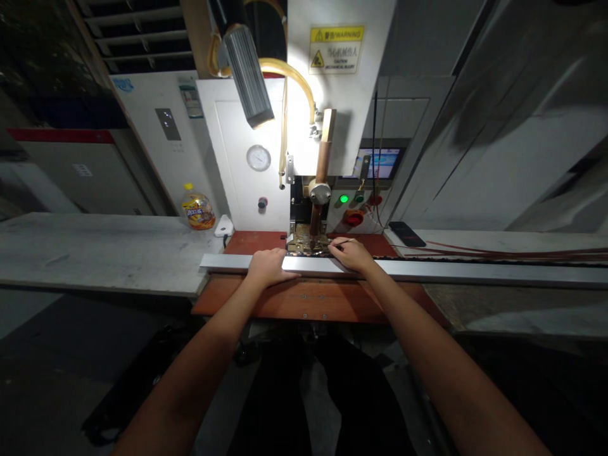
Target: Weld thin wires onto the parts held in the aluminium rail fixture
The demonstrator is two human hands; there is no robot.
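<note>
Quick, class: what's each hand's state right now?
Left hand: on the silver bar; whether gripping cannot be told.
Right hand: closed, holding a thin stick-like item.

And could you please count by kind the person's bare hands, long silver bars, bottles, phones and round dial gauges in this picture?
Bare left hand and bare right hand: 2
Long silver bar: 1
Yellow-capped plastic bottle: 1
Black rectangular phone: 1
Round white dial gauge: 1
Total: 6

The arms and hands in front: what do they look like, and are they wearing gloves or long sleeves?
The left hand and right hand wear no gloves. The left forearm and right forearm are bare, with no sleeve, watch or bracelet showing. Rings: too small to tell.
</note>
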